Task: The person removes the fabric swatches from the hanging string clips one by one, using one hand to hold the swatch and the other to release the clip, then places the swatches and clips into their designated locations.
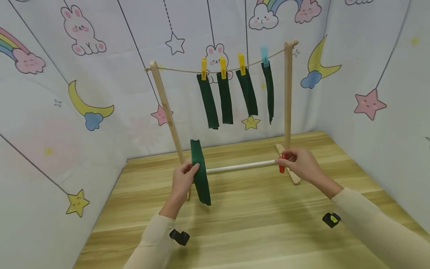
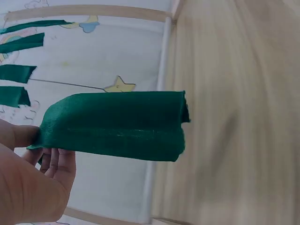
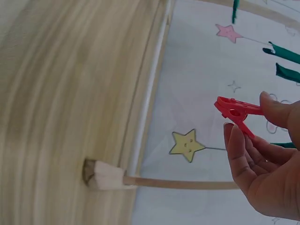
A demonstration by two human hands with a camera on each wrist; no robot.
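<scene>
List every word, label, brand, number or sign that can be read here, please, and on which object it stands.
None can be read: no text shows on the red clothespin, the held green strip or the wooden rack.
The yellow-green mark on the black device beside the right sleeve is too small to read.
The wall cloth shows only drawings.

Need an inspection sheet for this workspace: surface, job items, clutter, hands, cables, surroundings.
Surface: wood-grain tabletop, bearing a pale wooden frame with a straight white rod low between its sides.
Job's things: thin brown string across the frame's top; four dark green cloth strips hang from it, clipped by three yellow plastic clips and one light blue plastic clip.
Clutter: nothing seen.
Hands: left hand pinches a fifth green cloth strip; right hand pinches a red plastic clip.
Cables: nothing seen.
Surroundings: whitish backdrop with cartoon prints.
</scene>
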